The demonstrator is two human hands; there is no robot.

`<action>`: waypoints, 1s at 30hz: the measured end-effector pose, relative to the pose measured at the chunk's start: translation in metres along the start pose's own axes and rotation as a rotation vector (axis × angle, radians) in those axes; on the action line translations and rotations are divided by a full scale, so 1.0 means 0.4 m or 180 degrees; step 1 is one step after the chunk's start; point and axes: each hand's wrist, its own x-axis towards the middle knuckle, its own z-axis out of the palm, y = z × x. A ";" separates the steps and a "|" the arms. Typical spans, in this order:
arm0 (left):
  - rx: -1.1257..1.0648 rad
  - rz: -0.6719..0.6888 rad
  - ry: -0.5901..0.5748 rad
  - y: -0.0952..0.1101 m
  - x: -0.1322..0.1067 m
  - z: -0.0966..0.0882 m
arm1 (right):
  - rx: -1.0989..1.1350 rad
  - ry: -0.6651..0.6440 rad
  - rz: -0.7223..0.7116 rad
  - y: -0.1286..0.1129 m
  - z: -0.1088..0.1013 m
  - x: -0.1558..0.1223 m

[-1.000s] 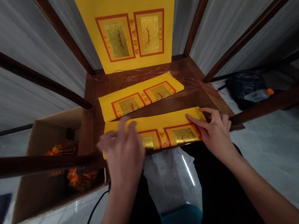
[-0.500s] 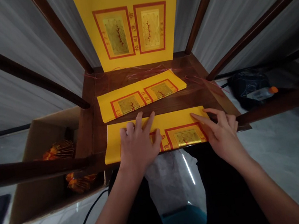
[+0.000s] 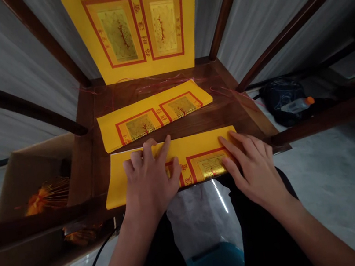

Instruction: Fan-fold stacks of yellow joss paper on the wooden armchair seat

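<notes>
A folded yellow joss paper [image 3: 206, 146] with red borders and gold foil lies along the front edge of the dark wooden seat [image 3: 177, 129]. My left hand [image 3: 150, 175] rests on its left half, fingers spread and covering part of the print. On its right end lies my right hand [image 3: 251, 162], fingers stretched out over the paper. Just behind it sits a folded stack of the same joss paper [image 3: 146, 102], turned slightly askew. At the back, an unfolded sheet of joss paper [image 3: 144, 70] leans upright, showing two gold panels and red characters.
Brown wooden bars [image 3: 229, 9] rise around the seat. On the left, a cardboard box [image 3: 15, 184] contains orange-red bundles [image 3: 48, 196]. To the right are a black bag [image 3: 277, 98] and a plastic bottle with an orange cap [image 3: 296, 105]. Thin red strings [image 3: 227, 91] lie on the seat.
My right hand has come down flatter on the right end of the folded paper, its thumb now on the print. My left hand stays on the left half. The whole view has shifted a little.
</notes>
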 end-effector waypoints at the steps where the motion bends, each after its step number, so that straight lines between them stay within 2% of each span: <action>1: 0.0029 -0.0017 -0.0019 0.002 -0.001 0.000 | 0.0058 -0.0022 -0.0020 0.000 0.001 -0.003; 8: 0.0153 -0.0083 -0.0047 0.010 -0.001 -0.005 | 0.0216 -0.0103 -0.0204 0.004 0.011 -0.015; 14: -0.0013 -0.0154 -0.0052 0.009 0.009 -0.011 | 0.0229 -0.0042 -0.0380 0.006 0.012 -0.011; 21: -0.0239 -0.0175 -0.0073 0.002 0.024 -0.007 | 0.0018 0.0235 -0.0123 -0.062 0.011 -0.004; 25: -0.0305 -0.0155 -0.0062 -0.001 0.031 0.000 | 0.0163 0.0019 -0.0270 -0.096 0.027 -0.006; 30: -0.0256 -0.0266 -0.0059 -0.005 0.026 0.011 | 0.0135 -0.0138 -0.0353 -0.094 0.046 -0.014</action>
